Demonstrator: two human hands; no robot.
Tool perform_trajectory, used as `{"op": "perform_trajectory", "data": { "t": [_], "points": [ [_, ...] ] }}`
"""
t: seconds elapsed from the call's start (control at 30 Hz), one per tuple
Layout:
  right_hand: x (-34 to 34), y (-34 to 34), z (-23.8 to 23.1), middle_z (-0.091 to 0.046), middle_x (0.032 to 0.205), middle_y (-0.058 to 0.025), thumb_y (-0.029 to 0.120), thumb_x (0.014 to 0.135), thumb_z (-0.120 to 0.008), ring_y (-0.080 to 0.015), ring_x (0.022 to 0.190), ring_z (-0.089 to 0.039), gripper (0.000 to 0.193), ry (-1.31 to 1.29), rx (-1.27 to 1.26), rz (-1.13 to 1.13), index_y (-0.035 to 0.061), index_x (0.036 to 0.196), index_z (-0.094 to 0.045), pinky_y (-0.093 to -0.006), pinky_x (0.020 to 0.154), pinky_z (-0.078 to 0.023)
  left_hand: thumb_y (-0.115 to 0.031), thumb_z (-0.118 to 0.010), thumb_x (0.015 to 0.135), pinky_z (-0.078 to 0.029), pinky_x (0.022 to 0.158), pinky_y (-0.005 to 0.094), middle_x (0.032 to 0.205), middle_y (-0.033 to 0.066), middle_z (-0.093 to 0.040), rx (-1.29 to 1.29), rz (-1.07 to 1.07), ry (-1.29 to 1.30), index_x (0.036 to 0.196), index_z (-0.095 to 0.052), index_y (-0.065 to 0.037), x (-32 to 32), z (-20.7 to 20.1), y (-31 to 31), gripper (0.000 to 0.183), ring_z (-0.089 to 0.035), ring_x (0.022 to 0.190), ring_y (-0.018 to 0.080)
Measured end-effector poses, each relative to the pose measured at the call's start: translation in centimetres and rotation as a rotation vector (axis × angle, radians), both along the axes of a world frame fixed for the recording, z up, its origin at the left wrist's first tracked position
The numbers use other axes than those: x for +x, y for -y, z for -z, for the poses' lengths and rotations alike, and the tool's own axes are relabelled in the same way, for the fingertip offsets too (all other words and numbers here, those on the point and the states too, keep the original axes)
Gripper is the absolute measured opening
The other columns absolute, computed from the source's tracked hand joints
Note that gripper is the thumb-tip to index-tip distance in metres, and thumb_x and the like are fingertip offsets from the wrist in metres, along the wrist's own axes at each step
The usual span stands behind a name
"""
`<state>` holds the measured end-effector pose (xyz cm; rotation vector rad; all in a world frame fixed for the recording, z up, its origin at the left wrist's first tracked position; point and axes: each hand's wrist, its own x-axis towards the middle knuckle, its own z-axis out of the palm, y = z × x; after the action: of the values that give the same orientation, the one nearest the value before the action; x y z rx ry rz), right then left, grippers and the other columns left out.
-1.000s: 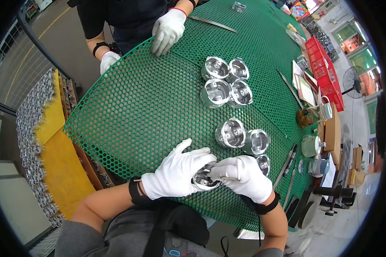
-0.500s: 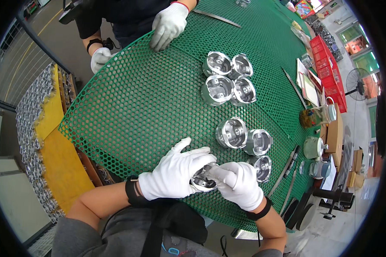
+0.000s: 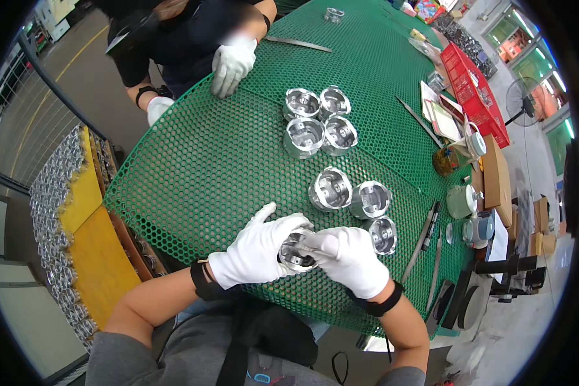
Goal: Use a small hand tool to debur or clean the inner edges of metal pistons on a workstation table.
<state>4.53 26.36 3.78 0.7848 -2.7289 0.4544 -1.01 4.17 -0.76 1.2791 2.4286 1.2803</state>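
My left hand [image 3: 254, 251], in a white glove, is wrapped round a shiny metal piston [image 3: 294, 257] near the mat's front edge. The piston's hollow end is tilted up toward me. My right hand [image 3: 350, 257], gloved too, has its fingers pinched together at the piston's opening. Whatever those fingertips may hold is hidden. Just beyond my right hand stand three pistons with hollow ends up: a near one [image 3: 383, 238], a middle one [image 3: 370, 201] and a left one [image 3: 331, 190]. Farther off, several more pistons [image 3: 304, 138] stand in a close cluster.
A green honeycomb mat [image 3: 206, 167] covers the table. Across it stands a co-worker with a gloved hand [image 3: 233, 64] at the edge. Jars [image 3: 461, 201], long blades [image 3: 418, 241] and a red crate [image 3: 473, 96] lie right. Many pistons fill a stack [image 3: 55, 225] at left.
My view has shifted a little, moving the mat and pistons in the picture. Both hands stay on the same piston, with the right fingertips still at its opening.
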Motion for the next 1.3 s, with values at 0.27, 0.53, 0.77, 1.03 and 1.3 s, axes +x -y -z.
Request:
{"op": "perform_trajectory", "data": {
  "t": [0.27, 0.53, 0.77, 1.03, 1.3],
  "points": [
    [-1.4, -1.1, -1.2, -0.067, 0.077, -0.0032, 0.024, 0.085, -0.077, -0.0220, 0.060, -0.066, 0.020, 0.197, -0.001, -0.155, 0.0139, 0.099, -0.067, -0.0353, 0.052, -0.053, -0.042, -0.089, 0.076, -0.033, 0.118, 0.0597, 0.129, 0.0070, -0.070, 0.016, -0.003, -0.009, 0.139, -0.055, -0.012, -0.3, 0.0, 0.3, 0.078, -0.065, 0.127, 0.0286],
    [-0.5, -0.1, -3.7, -0.072, 0.088, -0.0049, 0.013, 0.079, -0.082, -0.0235, 0.065, -0.069, 0.022, 0.213, -0.237, 0.019, 0.0133, 0.098, -0.073, -0.0347, 0.057, -0.056, -0.041, -0.091, 0.073, -0.044, 0.109, 0.0534, 0.125, 0.0136, -0.069, 0.061, -0.026, -0.065, 0.131, -0.061, -0.011, -1.0, -0.4, 0.4, 0.072, -0.066, 0.120, 0.0320],
    [9.7, -2.6, -4.9, -0.074, 0.080, -0.0130, 0.001, 0.079, -0.081, -0.0184, 0.066, -0.071, 0.017, 0.280, -1.005, 0.629, -0.0024, 0.092, -0.070, -0.0290, 0.059, -0.057, -0.037, -0.093, 0.067, -0.055, 0.096, 0.0433, 0.111, 0.0145, -0.066, -0.108, -0.243, -0.012, 0.119, -0.068, -0.012, -10.0, -3.9, 4.3, 0.063, -0.066, 0.106, 0.0319],
    [12.4, -1.5, -0.7, -0.069, 0.084, -0.0080, -0.008, 0.075, -0.077, -0.0156, 0.066, -0.071, 0.023, 0.364, -1.232, 0.830, -0.0048, 0.097, -0.072, -0.0252, 0.059, -0.057, -0.026, -0.096, 0.057, -0.054, 0.084, 0.0424, 0.101, 0.0118, -0.064, -0.243, -0.388, -0.492, 0.121, -0.069, -0.011, -17.1, -6.5, -0.1, 0.071, -0.065, 0.096, 0.0311],
    [11.2, -0.2, -2.7, -0.064, 0.077, -0.0032, -0.008, 0.068, -0.079, -0.0099, 0.064, -0.061, 0.022, 0.194, -0.972, 0.731, 0.0015, 0.084, -0.068, -0.0231, 0.058, -0.049, -0.021, -0.087, 0.077, -0.053, 0.066, 0.0410, 0.090, 0.0104, -0.059, -0.175, -0.104, -0.388, 0.085, -0.068, -0.010, -13.2, -4.6, -0.4, 0.024, -0.064, 0.076, 0.0303]
  ]
}}
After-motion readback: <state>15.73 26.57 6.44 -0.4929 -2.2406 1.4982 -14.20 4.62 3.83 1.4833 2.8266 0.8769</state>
